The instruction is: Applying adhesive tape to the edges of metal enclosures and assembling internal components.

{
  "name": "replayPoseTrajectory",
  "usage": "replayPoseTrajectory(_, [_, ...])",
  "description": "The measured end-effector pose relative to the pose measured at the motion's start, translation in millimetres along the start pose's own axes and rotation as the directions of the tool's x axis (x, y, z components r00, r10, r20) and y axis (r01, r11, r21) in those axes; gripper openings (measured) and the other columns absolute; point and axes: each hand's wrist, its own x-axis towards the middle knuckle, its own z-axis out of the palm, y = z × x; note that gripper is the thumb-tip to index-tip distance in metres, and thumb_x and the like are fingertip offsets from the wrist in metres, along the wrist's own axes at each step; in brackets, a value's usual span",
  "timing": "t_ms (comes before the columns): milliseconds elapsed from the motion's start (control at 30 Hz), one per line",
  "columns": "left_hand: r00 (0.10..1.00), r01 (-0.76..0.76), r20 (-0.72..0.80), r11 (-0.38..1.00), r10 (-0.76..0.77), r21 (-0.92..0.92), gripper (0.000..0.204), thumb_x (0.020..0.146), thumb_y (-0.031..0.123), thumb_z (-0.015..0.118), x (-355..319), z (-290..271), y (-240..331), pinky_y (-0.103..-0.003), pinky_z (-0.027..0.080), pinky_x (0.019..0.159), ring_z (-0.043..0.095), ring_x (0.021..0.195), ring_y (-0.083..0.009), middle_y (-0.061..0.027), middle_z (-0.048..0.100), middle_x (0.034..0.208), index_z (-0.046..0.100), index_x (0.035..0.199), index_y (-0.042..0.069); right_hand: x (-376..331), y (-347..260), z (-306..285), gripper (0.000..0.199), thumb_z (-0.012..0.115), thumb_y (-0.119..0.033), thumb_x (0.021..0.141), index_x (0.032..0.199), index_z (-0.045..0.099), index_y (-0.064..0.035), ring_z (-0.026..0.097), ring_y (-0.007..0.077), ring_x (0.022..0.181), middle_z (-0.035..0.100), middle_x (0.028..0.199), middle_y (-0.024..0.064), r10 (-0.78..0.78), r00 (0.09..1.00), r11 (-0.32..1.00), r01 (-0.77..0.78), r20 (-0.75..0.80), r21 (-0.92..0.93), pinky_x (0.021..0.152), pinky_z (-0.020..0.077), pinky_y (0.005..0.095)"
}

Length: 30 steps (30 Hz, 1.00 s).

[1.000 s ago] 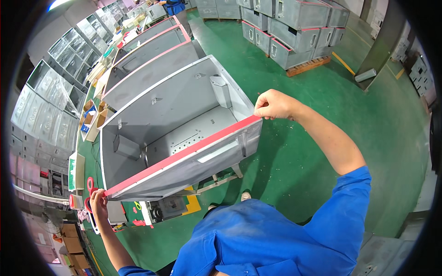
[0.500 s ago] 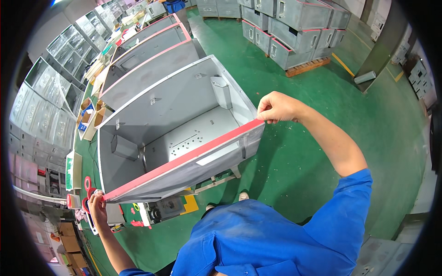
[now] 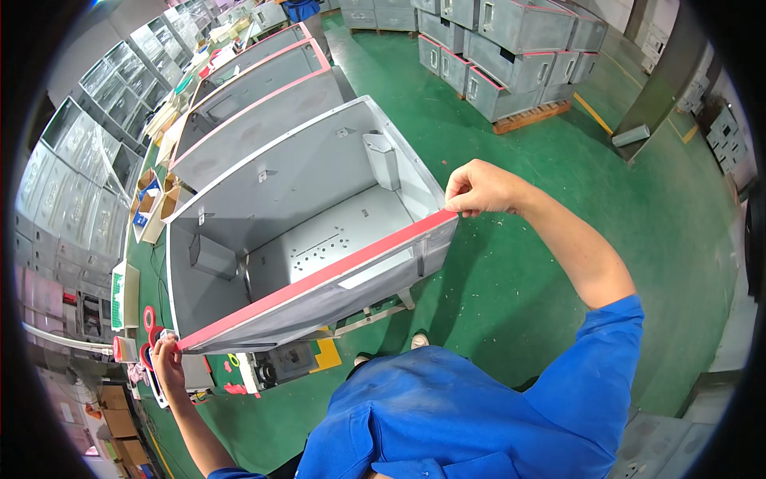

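Observation:
A large open grey metal cabinet shell (image 3: pixel 319 191) stands in front of me. A long strip of red tape (image 3: pixel 319 275) runs along its near top edge. My right hand (image 3: pixel 479 188) pinches the tape's right end at the cabinet's right corner. At the left corner my left hand (image 3: pixel 166 355) holds the tape's other end, close to a red tape roll (image 3: pixel 150 319).
More grey cabinets with red-taped rims (image 3: pixel 255 96) line up behind. Stacked grey boxes on a wooden pallet (image 3: pixel 519 48) stand at the back right. Shelving (image 3: pixel 64 184) and small cartons (image 3: pixel 148 203) fill the left. The floor (image 3: pixel 558 176) is green.
The view has shifted slightly. Both hands stay at the tape's ends, and the strip now lies lower along the cabinet's near edge.

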Motion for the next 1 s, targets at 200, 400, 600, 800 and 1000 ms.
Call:
replayPoseTrajectory(200, [0.999, -0.016, 0.038, 1.000, 0.016, 0.011, 0.009, 0.072, 0.004, 0.056, 4, -7, -3, -0.012, 0.034, 0.046, 0.046, 0.056, -0.0031, -0.0010, 0.056, 0.077, 0.051, 0.066, 0.009, -1, 0, -1, 0.010, 0.062, -0.010, 0.070, 0.068, 0.057, -0.0011, 0.053, 0.0084, 0.056, 0.057, 0.063, 0.0033, -0.009, 1.000, 1.000, 0.009, -0.005, 0.018, 0.050, 0.0437, 0.0211])
replayPoseTrajectory(400, [0.999, -0.039, 0.006, 0.999, 0.039, 0.012, 0.005, 0.072, 0.004, 0.057, 1, -1, -4, -0.012, 0.031, 0.045, 0.044, 0.054, -0.0030, -0.0009, 0.056, 0.077, 0.054, 0.069, 0.008, 0, 2, 0, 0.009, 0.062, -0.008, 0.069, 0.067, 0.057, -0.0012, 0.052, 0.0082, 0.055, 0.057, 0.063, 0.0033, -0.019, 1.000, 0.999, 0.019, -0.011, 0.031, 0.049, 0.0428, 0.0212])
replayPoseTrajectory(600, [0.999, -0.028, 0.039, 1.000, 0.028, 0.002, 0.001, 0.072, 0.005, 0.057, 4, -7, -5, -0.013, 0.030, 0.044, 0.044, 0.054, -0.0028, -0.0002, 0.056, 0.076, 0.056, 0.073, 0.006, 0, 0, 0, 0.009, 0.062, -0.008, 0.068, 0.066, 0.057, -0.0013, 0.051, 0.0080, 0.054, 0.057, 0.062, 0.0034, -0.027, 0.999, 0.999, 0.028, -0.019, 0.042, 0.048, 0.0419, 0.0208])
replayPoseTrajectory(800, [0.998, -0.019, 0.063, 1.000, 0.021, -0.024, 0.004, 0.073, 0.005, 0.056, 9, -17, -10, -0.013, 0.030, 0.044, 0.044, 0.054, -0.0026, -0.0002, 0.057, 0.076, 0.057, 0.076, 0.005, -1, 0, 2, 0.009, 0.062, -0.008, 0.068, 0.066, 0.057, -0.0012, 0.051, 0.0078, 0.054, 0.057, 0.062, 0.0035, -0.036, 0.999, 0.999, 0.036, -0.031, 0.030, 0.048, 0.0416, 0.0206])
replayPoseTrajectory(1000, [0.999, 0.003, 0.044, 1.000, -0.003, -0.007, 0.004, 0.074, 0.006, 0.055, 11, -18, -11, -0.013, 0.031, 0.044, 0.045, 0.054, -0.0024, -0.0006, 0.057, 0.077, 0.056, 0.078, 0.005, -2, 0, 3, 0.009, 0.062, -0.008, 0.068, 0.066, 0.056, -0.0012, 0.051, 0.0080, 0.054, 0.056, 0.062, 0.0037, -0.034, 0.999, 0.999, 0.035, -0.041, 0.015, 0.049, 0.0415, 0.0206])
